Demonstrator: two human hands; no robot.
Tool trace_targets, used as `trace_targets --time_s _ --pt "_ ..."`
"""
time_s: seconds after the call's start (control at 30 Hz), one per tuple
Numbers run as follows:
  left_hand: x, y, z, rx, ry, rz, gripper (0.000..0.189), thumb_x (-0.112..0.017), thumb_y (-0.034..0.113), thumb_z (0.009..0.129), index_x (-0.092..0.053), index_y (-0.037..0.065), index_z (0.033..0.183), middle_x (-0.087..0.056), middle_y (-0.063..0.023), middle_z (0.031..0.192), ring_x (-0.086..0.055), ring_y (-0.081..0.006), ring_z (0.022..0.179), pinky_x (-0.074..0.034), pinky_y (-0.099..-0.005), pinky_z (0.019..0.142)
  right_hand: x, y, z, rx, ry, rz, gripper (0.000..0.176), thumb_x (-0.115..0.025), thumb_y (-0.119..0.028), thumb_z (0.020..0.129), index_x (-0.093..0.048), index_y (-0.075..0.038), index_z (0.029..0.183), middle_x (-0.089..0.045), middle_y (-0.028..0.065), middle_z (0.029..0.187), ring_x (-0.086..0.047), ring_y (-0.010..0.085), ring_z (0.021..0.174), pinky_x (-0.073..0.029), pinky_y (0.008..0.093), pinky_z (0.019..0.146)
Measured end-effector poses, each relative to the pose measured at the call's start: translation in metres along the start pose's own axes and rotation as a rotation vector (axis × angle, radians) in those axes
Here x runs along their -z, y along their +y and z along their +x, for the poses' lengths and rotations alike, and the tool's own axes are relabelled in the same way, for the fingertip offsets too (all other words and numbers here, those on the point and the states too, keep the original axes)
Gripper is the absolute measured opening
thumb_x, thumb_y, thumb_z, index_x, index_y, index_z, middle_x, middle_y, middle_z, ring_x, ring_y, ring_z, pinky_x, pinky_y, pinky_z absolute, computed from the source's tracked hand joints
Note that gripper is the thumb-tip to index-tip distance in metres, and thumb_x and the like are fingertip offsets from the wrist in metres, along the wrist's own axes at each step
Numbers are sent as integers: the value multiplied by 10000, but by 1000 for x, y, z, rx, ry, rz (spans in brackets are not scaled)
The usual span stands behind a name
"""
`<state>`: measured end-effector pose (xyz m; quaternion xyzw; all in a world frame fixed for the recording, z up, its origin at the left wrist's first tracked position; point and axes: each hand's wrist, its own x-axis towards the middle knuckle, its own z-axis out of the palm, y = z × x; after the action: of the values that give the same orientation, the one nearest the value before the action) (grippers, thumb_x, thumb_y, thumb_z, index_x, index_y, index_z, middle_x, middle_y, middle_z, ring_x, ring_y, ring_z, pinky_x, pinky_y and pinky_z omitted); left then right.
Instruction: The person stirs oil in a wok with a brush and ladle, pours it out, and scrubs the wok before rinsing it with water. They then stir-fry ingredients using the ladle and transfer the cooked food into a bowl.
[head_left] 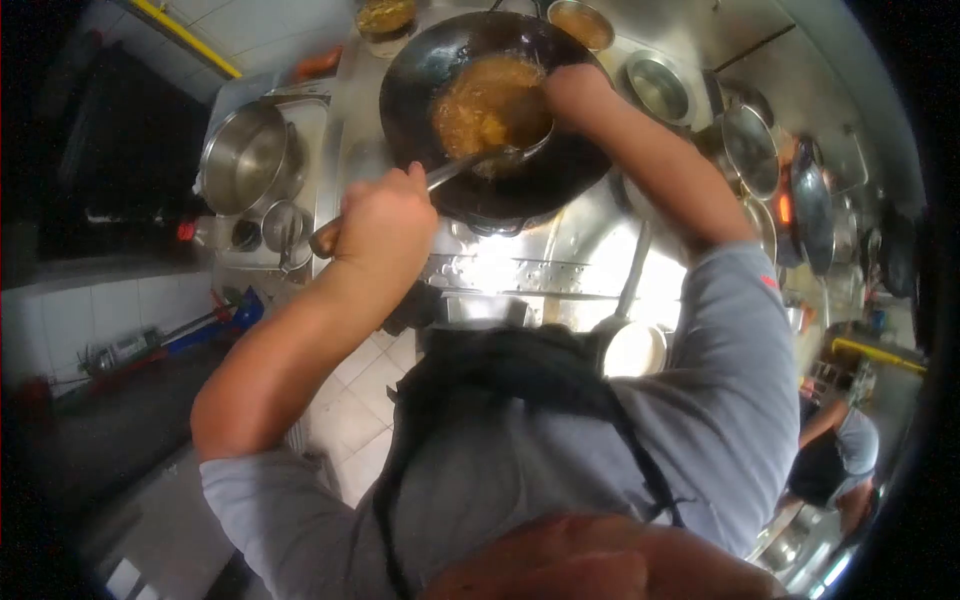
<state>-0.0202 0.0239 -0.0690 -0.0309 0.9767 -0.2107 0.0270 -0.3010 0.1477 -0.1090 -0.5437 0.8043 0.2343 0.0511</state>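
Observation:
A large dark wok (410,100) stands on the steel stove with brown, oily food (470,105) in its middle. My left hand (385,220) is closed around the handle of a ladle (460,168), whose wooden end sticks out behind the fist. The ladle's bowl lies low in the wok, against the food, with its bright rim showing. Over the wok's right side, my right hand (575,95) is closed close to the ladle's bowl. Its fingertips are turned away, so what it grips, if anything, is hidden.
A deep steel pot (243,160) and small containers stand at the left. Behind the wok are a bowl of food (385,15) and a round pan (580,25). A long-handled ladle (635,345) lies near my right side. Another person (845,450) is at the far right.

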Motion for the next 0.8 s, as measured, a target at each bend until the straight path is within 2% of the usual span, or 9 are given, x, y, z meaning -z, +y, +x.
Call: trace_targets --time_s 0.07,0.2,0.27,0.4,0.47,0.53,0.63,0.67,0.8 --pt "3 -2 5 -13 9 43 389 -587 171 794 -647 57 1162 -588 -6 784 -586 -179 753 -426 -386 564 -9 -11 12 -115 46 -18 146 -629 -181 806 -739 -98 857 -719 109 944 -696 265 911 -564 392 737" --pt "1 -2 11 -30 -7 75 430 -574 174 812 -617 51 1222 -595 -18 813 -583 -198 759 -427 -402 557 -2 8 -2 39 -55 42 140 -633 -171 805 -737 -95 861 -716 117 966 -692 266 941 -561 396 748" --pt "-1 -4 12 -24 30 78 436 -570 174 816 -609 50 1232 -599 -14 819 -588 -201 767 -429 -407 556 -6 9 10 -99 -129 127 158 -642 -189 801 -733 -103 896 -716 115 953 -690 277 930 -556 399 763" --pt "2 -11 21 -13 -11 82 395 -536 164 838 -588 77 1220 -638 -68 846 -654 -245 782 -487 -387 681 -17 -13 4 -54 -28 96 215 -641 -197 806 -728 -95 974 -709 131 964 -690 291 912 -550 413 791" --pt "-5 -30 30 3 -34 122 389 -523 152 854 -581 78 1232 -651 -75 853 -664 -265 808 -494 -408 686 -26 27 12 -326 55 288 217 -623 -198 826 -722 -64 964 -691 147 1049 -679 292 961 -544 420 816" --pt "-20 -71 45 144 -368 -351 380 -539 205 890 -611 48 1229 -681 -136 967 -656 -298 927 -499 -488 720 -41 39 14 -393 66 287 316 -625 -244 839 -681 -118 1123 -670 151 1096 -659 305 997 -537 424 837" --pt "-85 -92 15 374 -360 -779 415 -604 331 880 -630 33 1166 -678 -195 1028 -648 -342 984 -501 -460 832 -13 49 -36 -571 338 569 611 -650 -329 832 -447 -300 1408 -650 191 1044 -641 353 979 -524 448 836" --pt "-143 -92 -1 347 -293 -897 547 -711 442 791 -642 20 1131 -685 -195 992 -662 -332 915 -499 -430 829 -5 56 -51 -601 347 579 611 -650 -329 832 -447 -300 1408 -650 191 1044 -641 353 979 -524 448 836" --pt "-178 -41 -41 502 -239 -1172 408 -774 358 757 -579 20 876 -573 -81 703 -562 -200 647 -467 -361 601 -23 60 -81 -565 702 688 659 -665 -388 822 -423 -295 1428 -635 218 1062 -622 366 1007 -500 455 858"
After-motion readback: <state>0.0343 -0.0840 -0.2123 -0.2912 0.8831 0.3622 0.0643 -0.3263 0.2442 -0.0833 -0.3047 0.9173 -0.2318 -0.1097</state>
